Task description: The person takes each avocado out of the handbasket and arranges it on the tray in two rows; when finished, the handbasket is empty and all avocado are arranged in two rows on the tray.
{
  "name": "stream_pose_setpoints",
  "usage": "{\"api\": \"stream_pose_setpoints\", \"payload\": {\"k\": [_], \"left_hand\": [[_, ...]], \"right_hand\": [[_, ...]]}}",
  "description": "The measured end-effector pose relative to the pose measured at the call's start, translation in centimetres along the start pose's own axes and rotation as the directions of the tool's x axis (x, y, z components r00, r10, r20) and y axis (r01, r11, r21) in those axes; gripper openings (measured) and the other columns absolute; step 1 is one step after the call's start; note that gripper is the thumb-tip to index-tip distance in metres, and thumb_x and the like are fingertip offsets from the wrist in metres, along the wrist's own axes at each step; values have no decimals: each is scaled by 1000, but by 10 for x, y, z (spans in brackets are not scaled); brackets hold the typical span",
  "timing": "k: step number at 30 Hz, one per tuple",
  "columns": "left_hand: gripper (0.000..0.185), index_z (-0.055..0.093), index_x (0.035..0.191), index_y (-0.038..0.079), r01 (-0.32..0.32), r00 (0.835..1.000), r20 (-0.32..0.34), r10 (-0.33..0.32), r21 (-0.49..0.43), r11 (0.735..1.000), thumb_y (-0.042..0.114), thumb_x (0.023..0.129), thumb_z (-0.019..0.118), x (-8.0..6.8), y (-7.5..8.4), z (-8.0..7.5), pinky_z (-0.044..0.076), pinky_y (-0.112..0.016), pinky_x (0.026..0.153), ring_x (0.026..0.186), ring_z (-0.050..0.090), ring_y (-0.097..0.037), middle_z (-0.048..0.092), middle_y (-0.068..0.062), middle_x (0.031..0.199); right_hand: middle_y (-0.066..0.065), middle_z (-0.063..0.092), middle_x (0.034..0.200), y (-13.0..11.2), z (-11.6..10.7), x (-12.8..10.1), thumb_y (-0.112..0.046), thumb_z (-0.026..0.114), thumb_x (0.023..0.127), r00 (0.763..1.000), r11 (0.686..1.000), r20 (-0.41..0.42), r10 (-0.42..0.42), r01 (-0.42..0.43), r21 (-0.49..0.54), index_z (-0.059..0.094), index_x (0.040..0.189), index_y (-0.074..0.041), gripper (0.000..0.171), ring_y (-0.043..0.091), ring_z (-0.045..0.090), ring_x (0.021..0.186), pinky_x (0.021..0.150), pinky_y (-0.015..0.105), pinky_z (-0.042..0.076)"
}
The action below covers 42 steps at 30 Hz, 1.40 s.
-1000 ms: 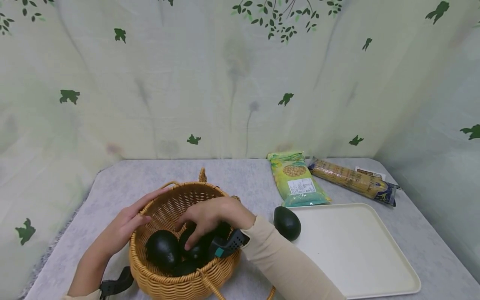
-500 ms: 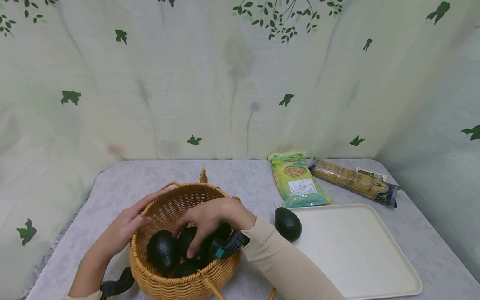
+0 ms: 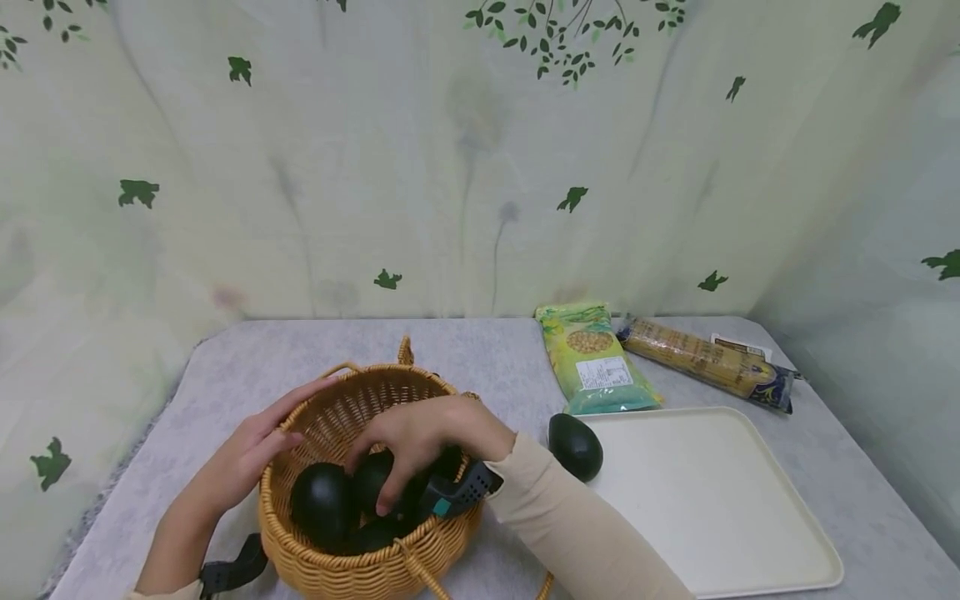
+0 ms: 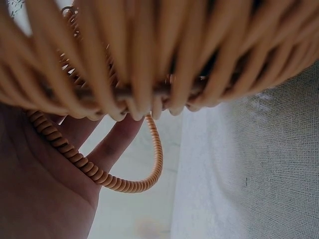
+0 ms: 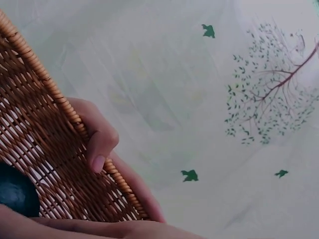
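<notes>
A dark avocado lies inside the wicker basket, the right hand gripping it between thumb and bent fingers. Another dark fruit rests just beside it, toward the basket's left wall; more dark shapes show beneath the hand, though how many is hard to tell. The left hand holds the basket's rim, thumb hooked over the inside, fingers along the outside, with a coiled handle looping in front of its palm. Right of the basket, a lone avocado sits at the far left corner of a white tray. Beyond the tray lie a green-yellow bag and a long golden packet.
</notes>
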<state>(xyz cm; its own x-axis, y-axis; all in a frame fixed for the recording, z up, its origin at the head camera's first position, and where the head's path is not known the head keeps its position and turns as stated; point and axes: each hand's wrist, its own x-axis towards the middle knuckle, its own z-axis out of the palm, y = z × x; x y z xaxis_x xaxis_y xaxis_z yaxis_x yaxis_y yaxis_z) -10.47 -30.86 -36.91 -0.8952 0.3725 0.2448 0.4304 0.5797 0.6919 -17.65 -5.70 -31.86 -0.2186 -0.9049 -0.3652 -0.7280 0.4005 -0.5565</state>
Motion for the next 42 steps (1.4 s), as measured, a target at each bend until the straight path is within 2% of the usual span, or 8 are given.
{"api": "stream_pose_setpoints", "payload": {"k": [4, 12, 19, 24, 28, 32, 42], "left_hand": [[60, 40, 160, 20, 2, 1000, 2, -2, 3, 1000, 3, 102, 44, -1, 1, 0, 52, -32, 88, 127, 54, 2, 40, 26, 157], [60, 40, 160, 20, 5, 1000, 5, -5, -6, 1000, 4, 103, 44, -2, 0, 0, 53, -33, 87, 127, 54, 1, 39, 25, 158], [64, 39, 161, 28, 40, 999, 13, -40, -45, 998, 4, 101, 44, -5, -2, 0, 55, -32, 80, 120, 61, -6, 42, 26, 154], [61, 39, 160, 26, 16, 1000, 9, -16, -29, 999, 5, 103, 44, -4, -2, 0, 55, -33, 82, 124, 57, -2, 42, 27, 154], [57, 39, 161, 24, -1, 1000, 5, 1, -2, 1000, 10, 106, 43, -3, 0, -1, 53, -34, 86, 128, 51, 5, 41, 27, 154], [55, 39, 161, 23, -4, 1000, 7, 4, -6, 1000, 12, 107, 42, -2, 0, 0, 53, -32, 86, 129, 47, 9, 40, 29, 155], [57, 38, 161, 23, -20, 1000, 14, 21, -55, 998, 8, 106, 43, -2, -4, 1, 55, -30, 80, 125, 51, 6, 40, 28, 155]], "right_hand": [[-13, 63, 136, -1, 1, -1, -35, 82, 88, 1000, 1000, -24, -17, 16, -15, 65, 140, -21, 56, -1, 55, 122, 99, 15, 42], [-15, 60, 136, -3, 2, -1, -39, 87, 82, 997, 998, 35, 64, -64, 9, 62, 140, -24, 65, 0, 54, 122, 100, 18, 43], [-15, 63, 129, -5, 4, 0, -37, 88, 81, 1000, 999, -2, 27, -27, -35, 64, 137, -24, 63, -2, 56, 114, 94, 15, 43], [-15, 62, 133, -6, 2, -3, -37, 87, 83, 998, 998, -54, 21, -24, -59, 63, 139, -24, 63, -4, 54, 116, 95, 15, 42], [-13, 59, 139, -8, -1, -8, -37, 85, 85, 994, 997, -103, -29, 21, -76, 60, 142, -23, 63, -4, 53, 121, 98, 13, 41], [-9, 57, 145, -10, -3, -16, -36, 84, 87, 985, 992, -147, -95, 82, -91, 59, 144, -20, 65, -3, 50, 127, 102, 13, 39], [-6, 54, 149, -13, -3, -41, -33, 80, 91, 953, 979, -222, -205, 198, -57, 56, 147, -17, 63, -1, 47, 133, 106, 15, 39]]}}
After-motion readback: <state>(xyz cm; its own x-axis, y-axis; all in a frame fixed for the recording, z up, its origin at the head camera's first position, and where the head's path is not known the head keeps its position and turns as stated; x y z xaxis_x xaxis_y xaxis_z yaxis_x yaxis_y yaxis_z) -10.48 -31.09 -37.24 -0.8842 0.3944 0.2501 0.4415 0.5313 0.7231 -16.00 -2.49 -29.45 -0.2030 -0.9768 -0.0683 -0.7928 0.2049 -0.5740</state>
